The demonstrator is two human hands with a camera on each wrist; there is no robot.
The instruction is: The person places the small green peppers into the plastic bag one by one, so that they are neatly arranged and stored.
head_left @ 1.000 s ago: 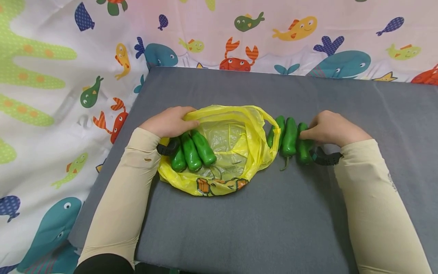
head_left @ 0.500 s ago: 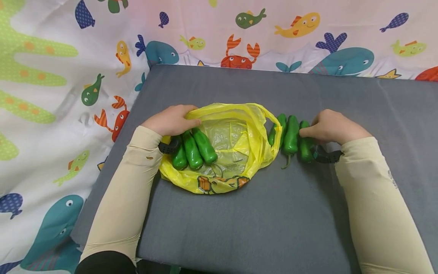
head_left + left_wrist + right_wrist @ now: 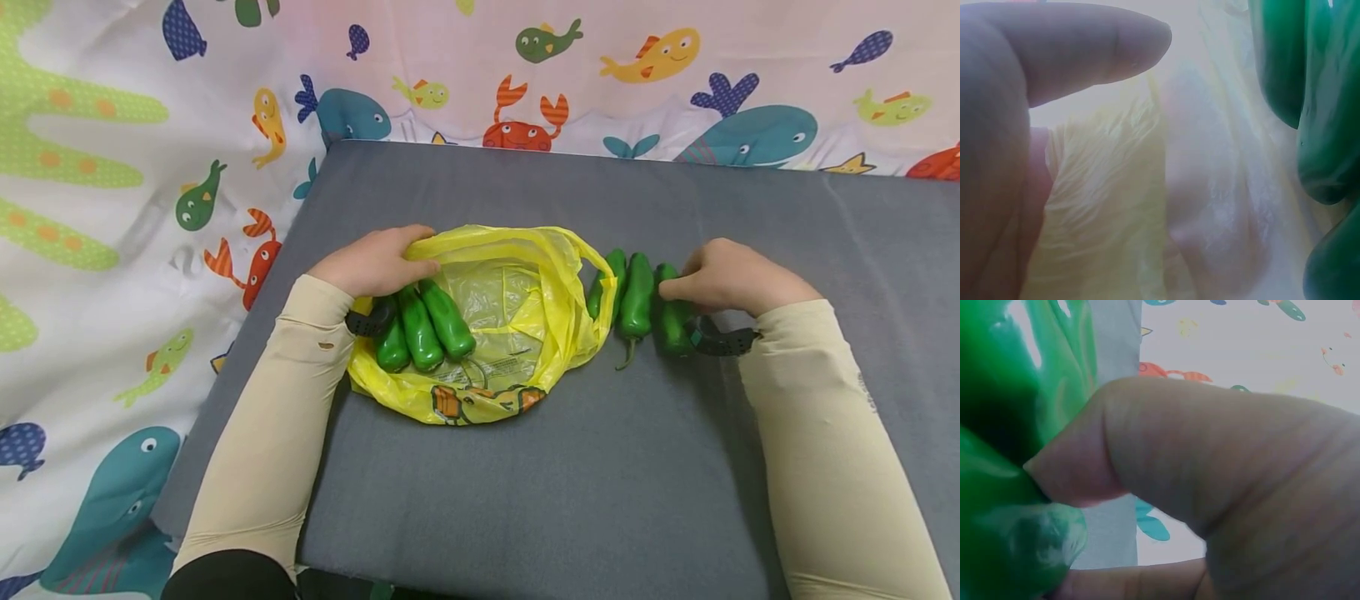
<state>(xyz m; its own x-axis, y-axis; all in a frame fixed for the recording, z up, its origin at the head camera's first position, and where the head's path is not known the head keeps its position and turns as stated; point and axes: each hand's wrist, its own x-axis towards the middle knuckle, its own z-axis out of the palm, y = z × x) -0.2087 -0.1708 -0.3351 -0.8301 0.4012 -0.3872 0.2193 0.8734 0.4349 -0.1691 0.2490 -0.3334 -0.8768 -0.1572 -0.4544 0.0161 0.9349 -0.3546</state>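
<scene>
A yellow plastic bag (image 3: 566, 342) lies with its mouth spread wide on the grey table in the head view. My left hand (image 3: 375, 262) holds its left rim, and in the left wrist view the thin film (image 3: 1110, 219) runs between thumb and fingers. Inside the bag, three green peppers (image 3: 422, 333) lie side by side by the left wall. To the bag's right is a row of three more; my right hand (image 3: 735, 279) pinches the rightmost pepper (image 3: 672, 329). Seen from the right wrist, the thumb presses this pepper (image 3: 1004, 556), with a finger on its other side.
The middle pepper of the row (image 3: 637, 300) lies close beside the held one. The leftmost pepper (image 3: 613, 279) is partly covered by the bag's handle loop. The grey table (image 3: 562, 508) meets a sea-animal curtain (image 3: 465, 50) at the back and left.
Both hands keep their grips, on the bag rim and on the rightmost pepper. Only the head view has shifted a little.
</scene>
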